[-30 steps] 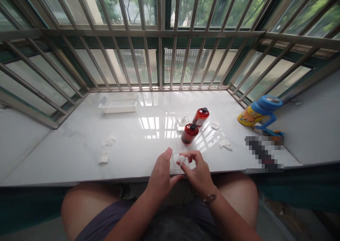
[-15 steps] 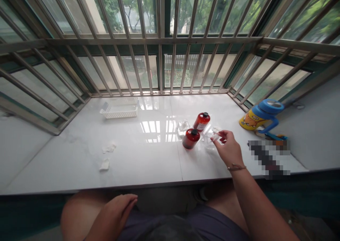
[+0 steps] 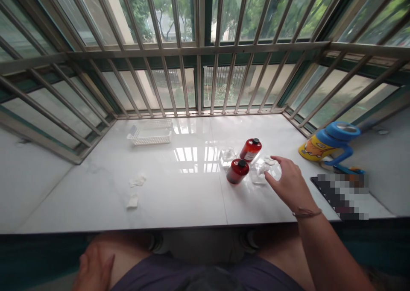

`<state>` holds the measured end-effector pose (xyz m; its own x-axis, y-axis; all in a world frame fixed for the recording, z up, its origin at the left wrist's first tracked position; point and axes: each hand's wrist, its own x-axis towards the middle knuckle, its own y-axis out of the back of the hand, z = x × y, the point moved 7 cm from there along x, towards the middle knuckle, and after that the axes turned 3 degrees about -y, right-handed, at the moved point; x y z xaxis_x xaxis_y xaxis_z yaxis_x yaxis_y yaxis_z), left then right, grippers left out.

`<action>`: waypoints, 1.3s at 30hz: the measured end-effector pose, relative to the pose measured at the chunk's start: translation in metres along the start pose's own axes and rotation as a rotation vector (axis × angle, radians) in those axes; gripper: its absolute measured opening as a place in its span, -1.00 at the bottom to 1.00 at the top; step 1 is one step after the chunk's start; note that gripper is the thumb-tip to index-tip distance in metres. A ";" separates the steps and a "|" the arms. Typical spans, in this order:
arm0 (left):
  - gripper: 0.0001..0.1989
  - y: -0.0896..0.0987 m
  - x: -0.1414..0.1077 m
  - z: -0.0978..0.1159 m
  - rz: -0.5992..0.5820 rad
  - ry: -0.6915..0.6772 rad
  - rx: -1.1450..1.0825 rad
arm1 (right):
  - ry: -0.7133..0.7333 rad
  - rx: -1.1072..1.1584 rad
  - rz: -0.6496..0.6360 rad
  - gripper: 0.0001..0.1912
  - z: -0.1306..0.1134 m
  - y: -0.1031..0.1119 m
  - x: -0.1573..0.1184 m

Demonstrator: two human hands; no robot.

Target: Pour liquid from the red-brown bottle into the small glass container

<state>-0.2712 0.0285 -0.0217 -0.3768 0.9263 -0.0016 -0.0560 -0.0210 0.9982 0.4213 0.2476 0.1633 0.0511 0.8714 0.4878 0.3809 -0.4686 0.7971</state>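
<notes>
My right hand (image 3: 283, 177) is open over the white counter, thumb and fingers apart, just right of a clear glass container (image 3: 259, 174) with a clear knobbed top. Left of that container stand two red bottles with black caps, the nearer one (image 3: 237, 171) in front of the farther one (image 3: 250, 150). A second clear container (image 3: 228, 155) sits left of the bottles. My left hand (image 3: 96, 267) rests on my left thigh below the counter edge, fingers spread and holding nothing.
A white perforated basket (image 3: 150, 136) lies at the back left. Crumpled white scraps (image 3: 137, 180) and another white piece (image 3: 132, 202) lie at the left. A blue and yellow bottle (image 3: 328, 141) and a dark flat object (image 3: 328, 192) are at the right. Barred windows enclose the back.
My right hand has opened and let go of the clear knobbed piece at the container. My left hand has moved left and down onto my thigh. The view has shifted slightly.
</notes>
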 end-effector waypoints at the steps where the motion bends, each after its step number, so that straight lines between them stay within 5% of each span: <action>1: -0.16 -0.002 0.001 0.001 -0.002 0.032 -0.001 | 0.045 0.004 0.018 -0.50 -0.013 0.009 0.006; 6: -0.26 0.002 0.013 0.012 -0.023 0.105 0.035 | 0.204 0.052 -0.058 -0.73 -0.083 0.019 0.049; 11: -0.54 0.004 0.020 0.023 -0.133 -0.010 0.306 | 0.150 -0.242 -0.445 -0.61 -0.114 -0.046 0.100; 15: -0.62 0.004 0.018 0.025 -0.168 -0.057 0.464 | 0.154 -0.341 -0.612 -0.70 -0.124 -0.090 0.128; 19: -0.60 0.011 0.016 0.029 -0.172 -0.025 0.443 | 0.162 -0.407 -0.739 -0.75 -0.130 -0.111 0.138; 24: -0.58 0.018 0.016 0.036 -0.171 -0.009 0.421 | 0.207 -0.397 -0.774 -0.79 -0.156 -0.107 0.133; 30: -0.57 0.023 0.021 0.035 -0.143 0.001 0.339 | 0.320 -0.250 -0.745 -0.79 -0.225 -0.097 0.107; 39: -0.56 0.027 0.024 0.031 -0.075 0.036 0.203 | 0.478 0.025 -0.832 -0.76 -0.331 -0.135 0.037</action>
<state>-0.2535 0.0622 0.0071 -0.4112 0.9085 -0.0749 0.1007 0.1269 0.9868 0.0660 0.2947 0.1914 -0.6243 0.7698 -0.1330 0.1449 0.2815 0.9486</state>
